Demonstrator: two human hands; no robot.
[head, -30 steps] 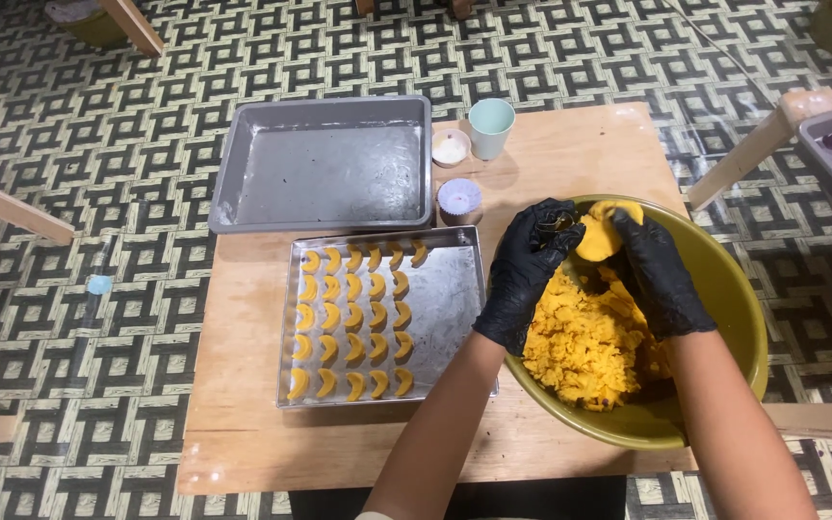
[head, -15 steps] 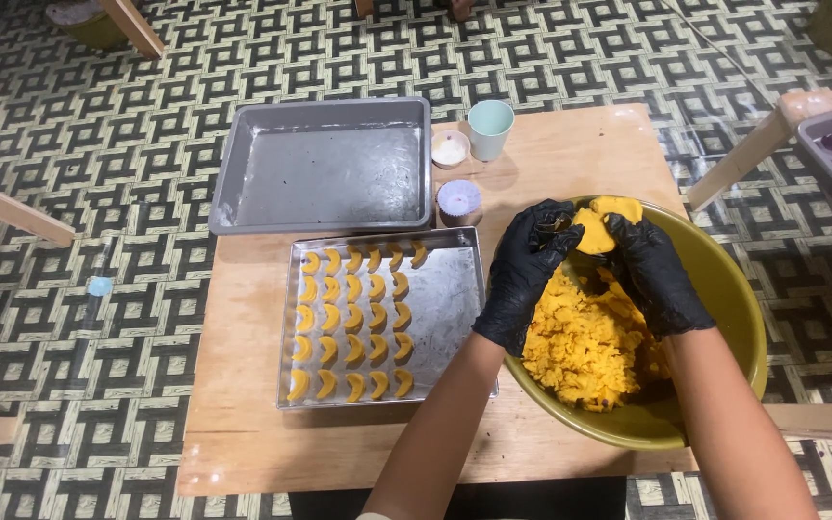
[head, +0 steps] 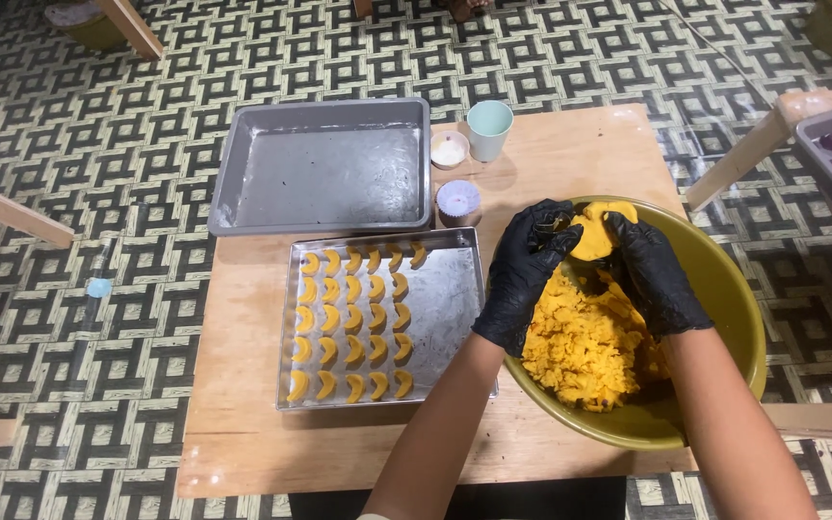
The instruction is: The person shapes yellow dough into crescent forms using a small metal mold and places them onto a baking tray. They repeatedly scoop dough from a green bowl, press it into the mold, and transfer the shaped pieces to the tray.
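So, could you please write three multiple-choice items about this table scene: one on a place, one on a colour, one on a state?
1. Where is the tray of crescent-shaped pieces?
A. Inside the bowl
B. On the table, left of the bowl
C. On the floor

2. What colour is the dough?
A. Orange-yellow
B. White
C. Purple

3. What is the state of the deeper grey tray?
A. Full of dough
B. Covered by a lid
C. Empty

Answers:
1 B: the tray lies flat on the wooden table, beside the green bowl.
2 A: the heap in the bowl is orange-yellow, as is the lump that the left hand and right hand, both in black gloves, hold.
3 C: only its bare metal bottom shows.
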